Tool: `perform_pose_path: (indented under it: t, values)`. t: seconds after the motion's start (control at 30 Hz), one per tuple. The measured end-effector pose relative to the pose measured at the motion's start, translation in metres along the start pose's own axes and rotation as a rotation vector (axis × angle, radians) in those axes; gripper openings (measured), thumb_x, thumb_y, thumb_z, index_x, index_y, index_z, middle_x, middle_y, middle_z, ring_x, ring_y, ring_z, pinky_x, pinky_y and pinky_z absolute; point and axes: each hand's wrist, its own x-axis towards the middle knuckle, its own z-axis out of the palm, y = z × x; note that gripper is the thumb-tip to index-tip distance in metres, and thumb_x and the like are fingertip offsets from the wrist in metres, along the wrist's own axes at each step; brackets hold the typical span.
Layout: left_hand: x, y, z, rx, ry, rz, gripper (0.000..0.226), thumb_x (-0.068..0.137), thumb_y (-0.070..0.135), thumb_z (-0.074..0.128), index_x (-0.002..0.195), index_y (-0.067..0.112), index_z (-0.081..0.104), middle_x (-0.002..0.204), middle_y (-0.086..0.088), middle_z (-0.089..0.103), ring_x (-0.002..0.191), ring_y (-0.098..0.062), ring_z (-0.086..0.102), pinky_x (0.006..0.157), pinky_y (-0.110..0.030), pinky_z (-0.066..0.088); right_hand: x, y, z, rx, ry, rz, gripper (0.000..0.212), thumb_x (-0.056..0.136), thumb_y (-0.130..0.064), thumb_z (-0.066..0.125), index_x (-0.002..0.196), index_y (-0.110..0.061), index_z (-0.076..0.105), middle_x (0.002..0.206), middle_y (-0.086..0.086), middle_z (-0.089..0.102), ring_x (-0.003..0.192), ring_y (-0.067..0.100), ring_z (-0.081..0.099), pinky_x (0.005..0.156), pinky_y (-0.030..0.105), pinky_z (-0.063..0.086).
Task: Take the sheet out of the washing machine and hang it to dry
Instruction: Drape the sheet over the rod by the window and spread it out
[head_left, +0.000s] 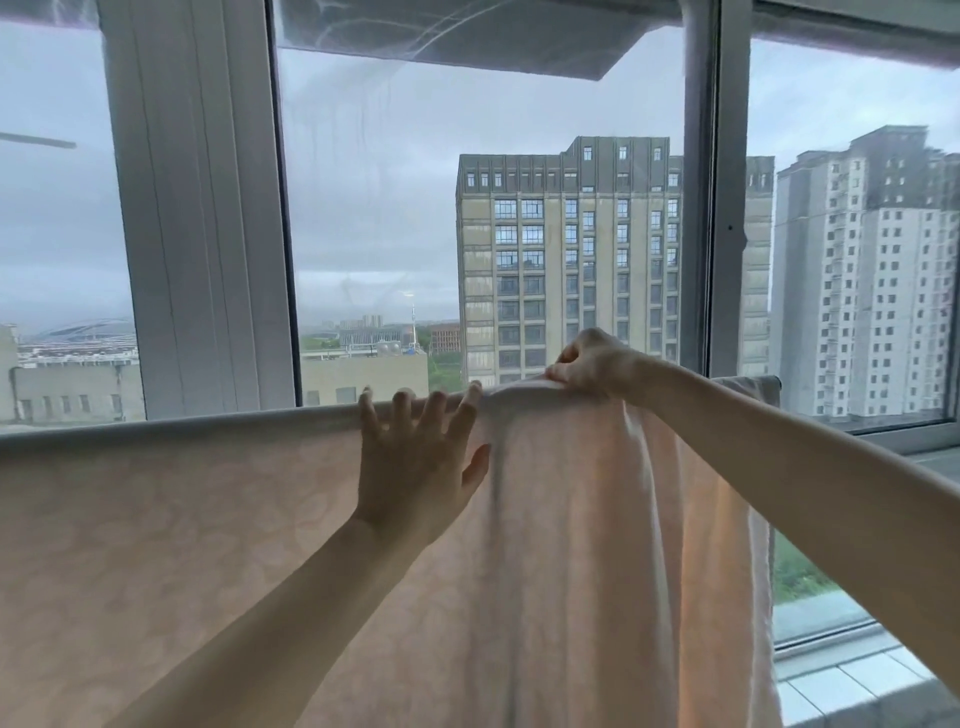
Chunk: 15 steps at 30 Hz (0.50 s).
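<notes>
A pale pink patterned sheet hangs over a horizontal drying rail that runs across the view in front of the window. Left of the middle the sheet lies flat; on the right it falls in bunched folds. My left hand is spread flat against the sheet just below the rail, fingers straight and reaching the top edge. My right hand pinches a raised fold of the sheet on top of the rail, a little to the right of the left hand.
Large windows with white frames stand right behind the rail. High-rise buildings show outside. A tiled sill lies at the lower right, below the end of the rail.
</notes>
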Motion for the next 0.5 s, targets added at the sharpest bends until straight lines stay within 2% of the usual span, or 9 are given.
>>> perform_pose_path:
  t: [0.07, 0.13, 0.27, 0.37, 0.43, 0.5]
  values:
    - [0.009, 0.015, 0.002, -0.034, 0.007, 0.051, 0.061, 0.090, 0.055, 0.031, 0.141, 0.024, 0.039, 0.126, -0.004, 0.058, 0.106, -0.035, 0.056, 0.099, -0.060, 0.033, -0.001, 0.004, -0.002, 0.011, -0.033, -0.036, 0.022, 0.089, -0.025, 0.065, 0.091, -0.005, 0.073, 0.078, 0.007, 0.068, 0.060, 0.011, 0.057, 0.047, 0.015, 0.044]
    - [0.018, 0.033, 0.004, -0.047, 0.013, 0.070, 0.061, 0.090, 0.056, 0.029, 0.142, 0.024, 0.037, 0.129, -0.005, 0.055, 0.105, -0.034, 0.056, 0.097, -0.060, 0.035, -0.003, 0.006, -0.003, -0.031, -0.051, -0.107, 0.022, 0.089, -0.026, 0.064, 0.086, -0.006, 0.073, 0.068, 0.001, 0.063, 0.058, 0.010, 0.055, 0.042, 0.011, 0.039]
    - [0.026, 0.054, 0.015, -0.019, 0.029, 0.060, 0.065, 0.087, 0.064, 0.038, 0.144, 0.032, 0.034, 0.129, -0.013, 0.052, 0.106, -0.037, 0.053, 0.095, -0.064, 0.032, -0.009, 0.021, -0.009, -0.051, 0.039, -0.276, 0.017, 0.089, -0.020, 0.062, 0.090, -0.006, 0.071, 0.080, 0.002, 0.068, 0.073, 0.014, 0.063, 0.063, 0.019, 0.048]
    - [0.025, 0.052, 0.026, 0.040, 0.059, 0.062, 0.074, 0.084, 0.068, 0.044, 0.147, 0.032, 0.030, 0.130, -0.017, 0.051, 0.107, -0.039, 0.051, 0.095, -0.065, 0.032, -0.020, 0.045, -0.013, -0.028, 0.112, -0.328, 0.015, 0.088, -0.016, 0.061, 0.102, -0.012, 0.066, 0.095, -0.001, 0.066, 0.086, 0.012, 0.062, 0.073, 0.014, 0.047]
    - [0.025, 0.049, 0.030, 0.068, 0.072, 0.060, 0.076, 0.084, 0.069, 0.045, 0.148, 0.032, 0.030, 0.129, -0.018, 0.051, 0.107, -0.039, 0.051, 0.096, -0.065, 0.032, -0.025, 0.066, -0.013, -0.087, 0.113, -0.354, 0.023, 0.086, -0.023, 0.063, 0.108, -0.019, 0.061, 0.103, -0.004, 0.064, 0.093, 0.012, 0.059, 0.082, 0.024, 0.049]
    - [0.027, 0.047, 0.032, 0.086, 0.070, 0.055, 0.075, 0.084, 0.070, 0.045, 0.148, 0.032, 0.031, 0.129, -0.017, 0.051, 0.106, -0.039, 0.051, 0.095, -0.064, 0.033, -0.027, 0.081, -0.011, -0.162, 0.133, -0.383, 0.022, 0.086, -0.025, 0.064, 0.107, -0.024, 0.061, 0.104, -0.006, 0.064, 0.094, 0.012, 0.059, 0.086, 0.033, 0.050]
